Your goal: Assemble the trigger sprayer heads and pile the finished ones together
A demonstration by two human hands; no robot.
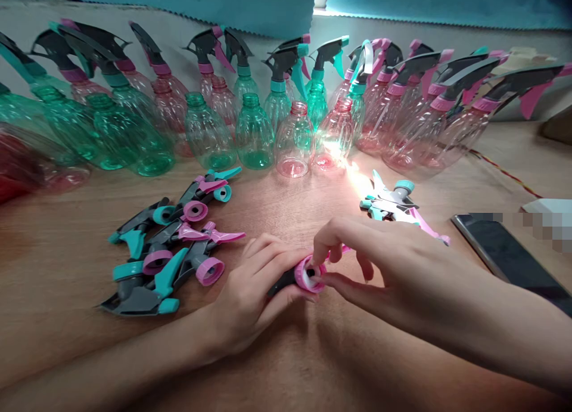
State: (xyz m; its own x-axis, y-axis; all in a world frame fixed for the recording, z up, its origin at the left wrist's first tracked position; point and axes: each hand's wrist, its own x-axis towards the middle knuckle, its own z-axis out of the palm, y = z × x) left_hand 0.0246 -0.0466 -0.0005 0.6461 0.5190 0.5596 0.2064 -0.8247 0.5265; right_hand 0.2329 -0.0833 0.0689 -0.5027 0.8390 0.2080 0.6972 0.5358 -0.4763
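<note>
Not a word, number or brand comes through on the pink-collared trigger spray head (301, 273), and nothing legible on the spray bottles (295, 143) behind. Over on the right, the smartphone (509, 251) gives no readable text either, pixelation covering its top edge.

Passage mid-table (281, 206), bottles (255, 141) behind

A hand could pass between the left heads (167, 230) and the right heads (391, 204). The left hand (243, 293) and right hand (388, 257), meeting at a sprayer (301, 278), block the near side; bottles wall the back; a phone (504, 257) lies at right.
</note>
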